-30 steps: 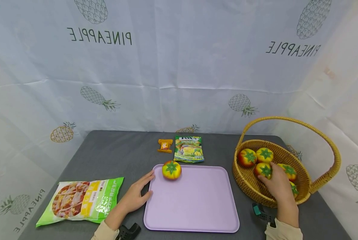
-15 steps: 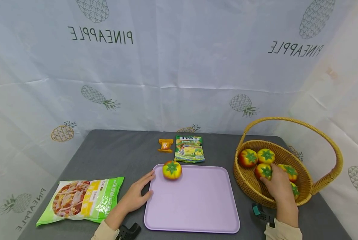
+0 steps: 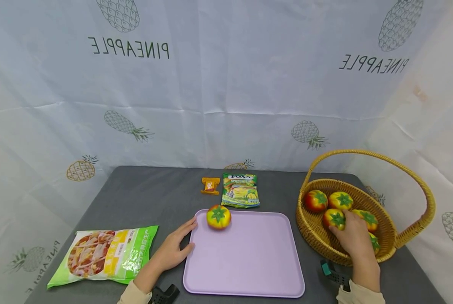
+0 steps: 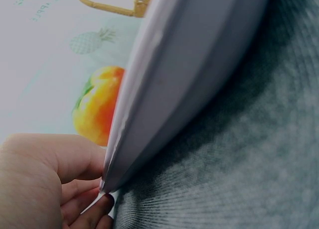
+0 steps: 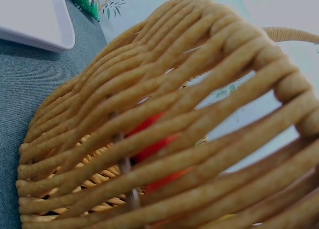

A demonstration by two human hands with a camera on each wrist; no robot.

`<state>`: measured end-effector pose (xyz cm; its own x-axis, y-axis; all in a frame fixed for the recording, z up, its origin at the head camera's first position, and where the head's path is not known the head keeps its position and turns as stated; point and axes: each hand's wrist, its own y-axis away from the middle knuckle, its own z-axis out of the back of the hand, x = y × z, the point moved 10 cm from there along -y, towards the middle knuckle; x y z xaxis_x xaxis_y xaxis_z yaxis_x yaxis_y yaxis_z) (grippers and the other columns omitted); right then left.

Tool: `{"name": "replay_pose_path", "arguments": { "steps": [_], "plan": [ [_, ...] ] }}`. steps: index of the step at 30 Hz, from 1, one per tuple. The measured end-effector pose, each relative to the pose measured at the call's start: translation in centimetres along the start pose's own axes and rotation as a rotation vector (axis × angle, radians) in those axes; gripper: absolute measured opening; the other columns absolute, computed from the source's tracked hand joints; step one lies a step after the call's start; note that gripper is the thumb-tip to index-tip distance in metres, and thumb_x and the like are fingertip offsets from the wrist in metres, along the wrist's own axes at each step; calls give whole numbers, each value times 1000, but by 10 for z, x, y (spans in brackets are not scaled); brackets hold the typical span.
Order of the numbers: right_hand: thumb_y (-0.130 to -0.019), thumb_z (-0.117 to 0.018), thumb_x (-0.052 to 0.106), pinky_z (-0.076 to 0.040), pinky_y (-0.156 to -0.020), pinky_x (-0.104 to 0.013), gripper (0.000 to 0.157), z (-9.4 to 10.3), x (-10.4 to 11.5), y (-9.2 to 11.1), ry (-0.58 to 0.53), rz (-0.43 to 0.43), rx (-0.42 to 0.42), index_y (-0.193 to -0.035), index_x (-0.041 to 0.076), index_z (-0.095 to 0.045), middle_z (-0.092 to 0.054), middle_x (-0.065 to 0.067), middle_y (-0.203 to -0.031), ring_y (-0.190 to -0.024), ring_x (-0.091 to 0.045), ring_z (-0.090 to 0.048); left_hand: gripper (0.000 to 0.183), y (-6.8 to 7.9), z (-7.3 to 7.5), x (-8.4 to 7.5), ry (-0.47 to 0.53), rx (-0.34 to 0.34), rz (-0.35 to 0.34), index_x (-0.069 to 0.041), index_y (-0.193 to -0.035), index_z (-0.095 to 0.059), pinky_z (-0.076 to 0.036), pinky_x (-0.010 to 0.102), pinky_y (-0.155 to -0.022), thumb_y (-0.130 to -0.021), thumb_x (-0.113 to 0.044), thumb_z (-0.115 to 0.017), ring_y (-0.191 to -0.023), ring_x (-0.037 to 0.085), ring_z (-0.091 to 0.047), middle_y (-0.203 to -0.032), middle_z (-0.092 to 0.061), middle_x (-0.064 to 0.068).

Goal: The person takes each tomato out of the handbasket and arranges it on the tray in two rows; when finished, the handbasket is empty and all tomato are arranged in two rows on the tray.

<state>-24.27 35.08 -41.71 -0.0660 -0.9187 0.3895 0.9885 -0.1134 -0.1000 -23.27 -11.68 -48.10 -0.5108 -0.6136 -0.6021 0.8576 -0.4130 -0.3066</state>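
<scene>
Gripping one red-and-yellow fruit (image 3: pixel 332 218) between the thumb and fingers of the right hand (image 3: pixel 353 237), inside the basket (image 3: pixel 310 236), among four other fruits (image 3: pixel 316 200). Relying on the head view for this finding; seeing only weave and patches of red in the right wrist view. Touching the left rim of the tray (image 3: pixel 245 257) with the left hand (image 3: pixel 172 249), spreading thumb and fingers along the edge rather than clamping it.

Noting hazards, in judged order of weight. Possibly losing the fruit through pinching a rounded, smooth-looking skin too lightly. Possibly rolling a neighbouring fruit loose through lifting out of such close packing. Possibly knocking the handle (image 3: pixel 425 207), or dragging the basket, through reaching over the near rim and rising too low. Possibly tipping or sliding the tray through pressing unevenly on one side only, thereby rolling the lone fruit (image 3: pixel 218 217) out of the far-left corner and onto the desk (image 3: pixel 146 194). Possibly pushing the green packet (image 3: pixel 240 191) back through the same slide, given its lying just beyond the far rim. Rating the snack bag (image 3: pixel 104 255) a minor concern, barring a leftward sweep of the left forearm.
</scene>
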Motion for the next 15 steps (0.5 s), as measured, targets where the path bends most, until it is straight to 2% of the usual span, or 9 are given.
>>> {"name": "replay_pose_path", "arguments": {
  "steps": [11,15],
  "plan": [
    [-85,-65,21,-35,-89,-70,71,2,6,1,-15,-22,26,-135,-17,-32,-34,-43,-128,-112,-59,-36,53,1,-1,2,9,10,17,-3,-136,-51,-40,51,-103,-85,-11,-64,-132,30,-44,-148,-43,8],
    [-85,-65,20,-35,-89,-69,69,7,13,0,-29,8,-10,-135,-16,-33,-35,-42,-127,-111,-58,-38,52,0,-1,1,13,8,8,-2,-136,-51,-40,51,-103,-86,-12,-64,-132,31,-44,-147,-43,9]
  ]
}}
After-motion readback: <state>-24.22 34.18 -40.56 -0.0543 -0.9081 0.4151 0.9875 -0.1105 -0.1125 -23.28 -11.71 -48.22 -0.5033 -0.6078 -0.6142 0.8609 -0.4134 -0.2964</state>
